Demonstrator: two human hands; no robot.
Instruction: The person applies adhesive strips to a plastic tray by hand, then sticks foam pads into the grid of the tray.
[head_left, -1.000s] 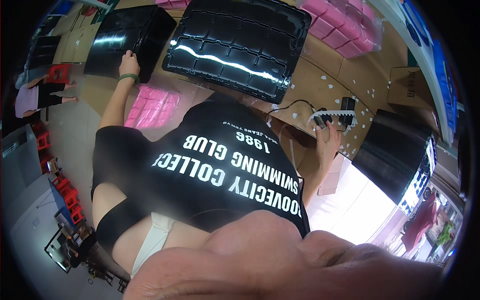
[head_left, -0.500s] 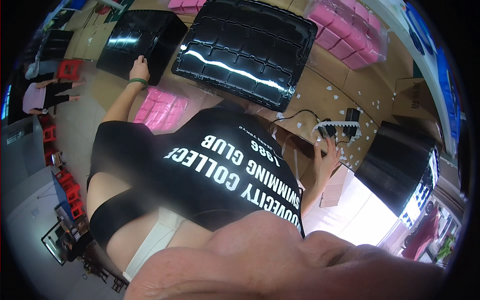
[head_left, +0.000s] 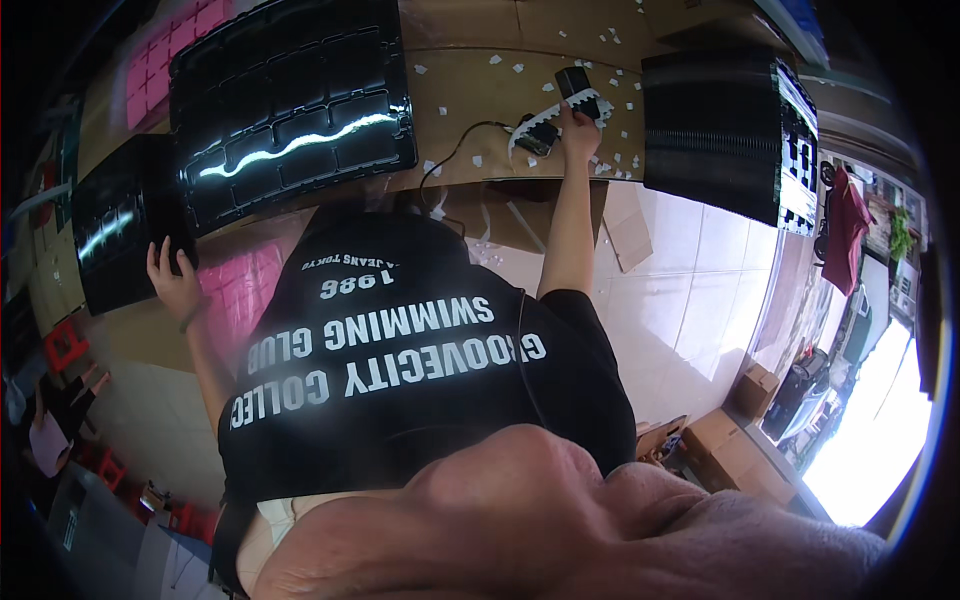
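The left hand (head_left: 172, 280) grips the edge of a small black tray (head_left: 118, 235), fingers curled on it. The right hand (head_left: 577, 130) pinches a white strip (head_left: 550, 112) on the desk (head_left: 470, 80). White scraps (head_left: 640, 120) lie scattered, so the work looks midway.

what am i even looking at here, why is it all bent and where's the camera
There is no machine here: a person works with two bare hands. The one view comes from a wide fisheye camera worn on the head, looking down, so straight edges bend, and the black printed shirt and chin fill the lower part.

On the brown table lie a large glossy black tray, a stack of black trays, pink boxes and white scraps.

The left hand rests on the edge of a smaller black tray. The right hand pinches a white toothed strip beside a small black device.
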